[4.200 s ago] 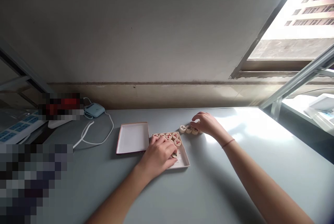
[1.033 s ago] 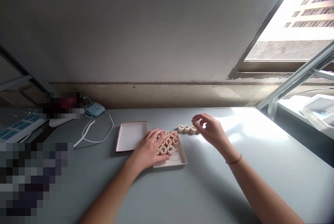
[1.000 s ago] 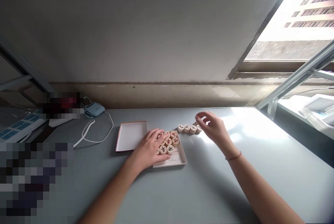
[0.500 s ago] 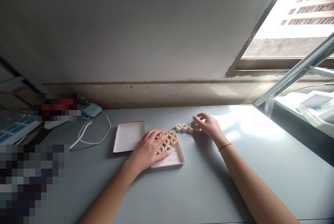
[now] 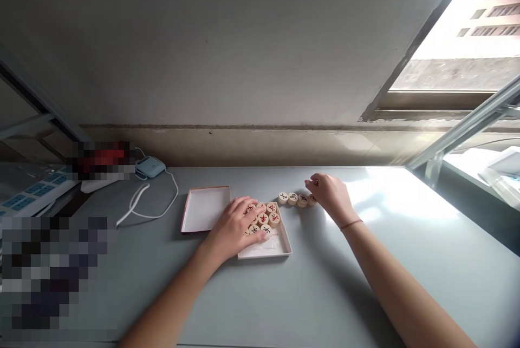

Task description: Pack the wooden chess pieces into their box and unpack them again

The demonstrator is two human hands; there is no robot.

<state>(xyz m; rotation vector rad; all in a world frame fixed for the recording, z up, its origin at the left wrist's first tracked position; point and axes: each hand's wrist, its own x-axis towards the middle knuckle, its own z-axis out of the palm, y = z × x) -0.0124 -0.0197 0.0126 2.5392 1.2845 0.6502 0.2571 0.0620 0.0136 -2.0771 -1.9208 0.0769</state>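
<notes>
The lid [image 5: 205,210] lies inside up on the worktop [image 5: 252,304], left of the box [image 5: 274,249]. The left hand [image 5: 233,226] is over the box, fingers apart, touching the Chinese chess pieces [image 5: 275,218] in it. More Chinese chess pieces sit in a short row past the box's far right corner, toward the worktop's far edge. The right hand [image 5: 332,195] is over the row's right end, its grip closed on one round piece [image 5: 316,183]. The pieces look light, hard and smooth, so pinching their round sides should work best.
</notes>
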